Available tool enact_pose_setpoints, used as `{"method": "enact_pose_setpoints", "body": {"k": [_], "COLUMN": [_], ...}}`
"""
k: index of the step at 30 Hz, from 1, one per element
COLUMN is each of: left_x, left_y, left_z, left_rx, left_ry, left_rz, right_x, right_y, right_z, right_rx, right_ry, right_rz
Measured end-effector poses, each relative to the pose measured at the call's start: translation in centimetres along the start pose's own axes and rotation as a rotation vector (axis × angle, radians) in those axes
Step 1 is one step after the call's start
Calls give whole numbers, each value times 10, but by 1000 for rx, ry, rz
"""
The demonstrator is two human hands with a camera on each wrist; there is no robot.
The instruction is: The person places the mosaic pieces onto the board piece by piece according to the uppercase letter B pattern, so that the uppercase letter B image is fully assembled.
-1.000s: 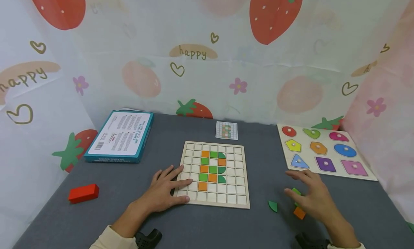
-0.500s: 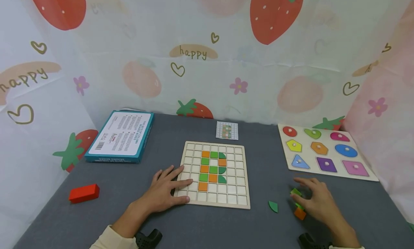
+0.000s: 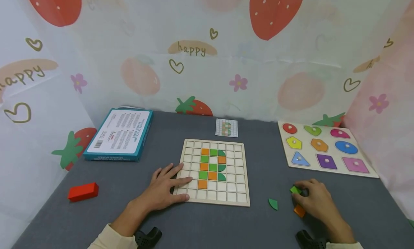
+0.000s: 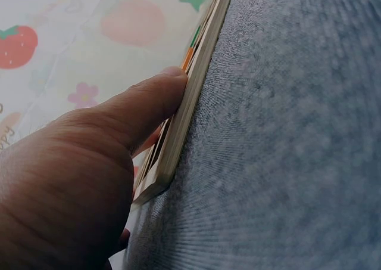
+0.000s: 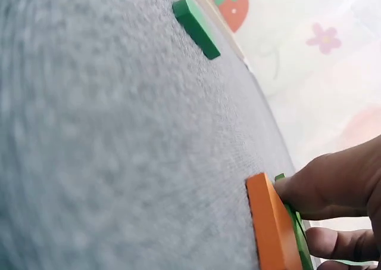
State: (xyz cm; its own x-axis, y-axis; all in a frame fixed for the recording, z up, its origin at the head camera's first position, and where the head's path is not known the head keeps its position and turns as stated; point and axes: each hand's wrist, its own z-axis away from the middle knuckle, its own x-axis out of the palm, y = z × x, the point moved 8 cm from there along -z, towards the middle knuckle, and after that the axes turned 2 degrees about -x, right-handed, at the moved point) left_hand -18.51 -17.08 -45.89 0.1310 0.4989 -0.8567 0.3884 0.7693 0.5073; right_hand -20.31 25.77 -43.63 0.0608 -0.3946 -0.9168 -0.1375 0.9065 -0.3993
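My left hand (image 3: pixel 165 188) lies spread over the left edge of a wooden grid board (image 3: pixel 228 197), its thumb on the near corner. Orange, light green and dark green tiles fill several of the board's middle squares. My right hand (image 3: pixel 318 202) pinches a light green square block (image 3: pixel 294 189) between thumb and fingers at table level. Beside it lies an orange block (image 3: pixel 299 210), seen close up in the right wrist view as an orange slab (image 5: pixel 271 222). A dark green quarter-round piece (image 3: pixel 273 204) lies apart, between board and right hand. Part of the light green block is hidden by the fingers.
A small pattern card (image 3: pixel 226 128) lies behind the board. At the back right is a shape puzzle board (image 3: pixel 307 148) with knobbed pieces. A teal box (image 3: pixel 119 132) stands back left, and a red block (image 3: pixel 83 192) lies at the left.
My right hand has lowered and its thumb and fingers have drawn together on the light green block. The left hand stays on the board. The head view has tilted slightly.
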Motion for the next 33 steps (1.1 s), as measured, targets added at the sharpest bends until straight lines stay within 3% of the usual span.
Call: {"method": "enact_pose_setpoints", "body": {"k": [15,25,33], "left_x": [-1,-1,-1], "left_y": [2,3,3], "left_z": [-1,0,1], "left_rx": [8,-8,12], "left_ry": [8,-1,10], "left_rz": [-7,0,-2], "right_x": [-7,-36,-56], "right_y": [-16,-47,-80], "right_z": [3,14,22], "right_rx": [-113,-250,-362], "right_ry": [89,249,323], "right_rz": [-48,-65,-69]}}
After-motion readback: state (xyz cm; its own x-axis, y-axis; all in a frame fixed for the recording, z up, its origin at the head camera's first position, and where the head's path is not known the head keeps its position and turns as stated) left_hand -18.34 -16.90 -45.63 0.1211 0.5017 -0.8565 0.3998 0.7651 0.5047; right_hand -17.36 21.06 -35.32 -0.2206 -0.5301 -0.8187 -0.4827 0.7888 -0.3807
